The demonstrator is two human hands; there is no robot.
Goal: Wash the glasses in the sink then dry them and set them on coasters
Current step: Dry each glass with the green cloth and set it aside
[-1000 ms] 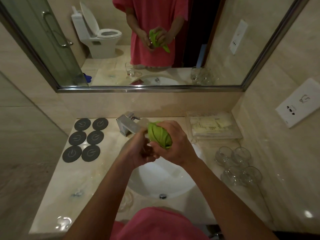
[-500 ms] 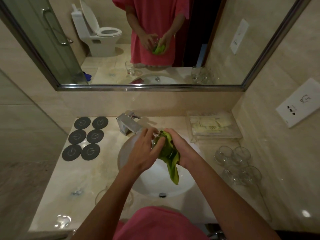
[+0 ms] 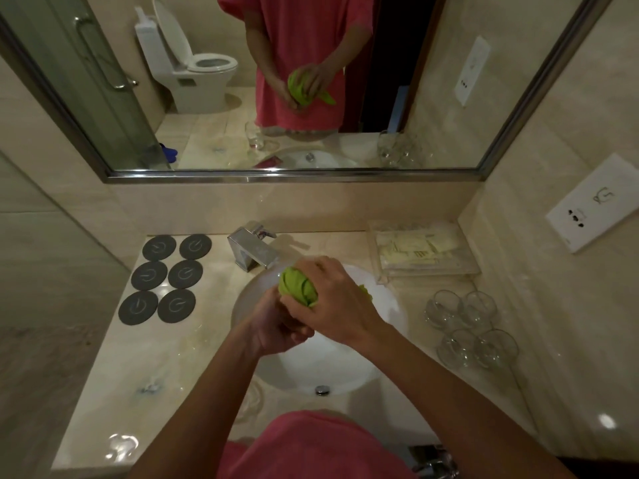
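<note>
Over the sink [image 3: 387,305], both hands clasp a green cloth [image 3: 297,286], glass beneath hidden, fingers curled.

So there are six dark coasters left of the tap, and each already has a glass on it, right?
Not quite. The head view shows six dark coasters left of the tap, but all are bare. Four glasses stand on the counter right of the sink.

Whatever is held between the left hand [image 3: 276,326] and right hand [image 3: 332,305] is wrapped in the green cloth [image 3: 298,288] and cannot be made out. At 6 o'clock the pink shirt [image 3: 311,447] is cut by the frame edge. The sachets in the clear tray [image 3: 420,248] at 1 o'clock are too small to be read.
</note>
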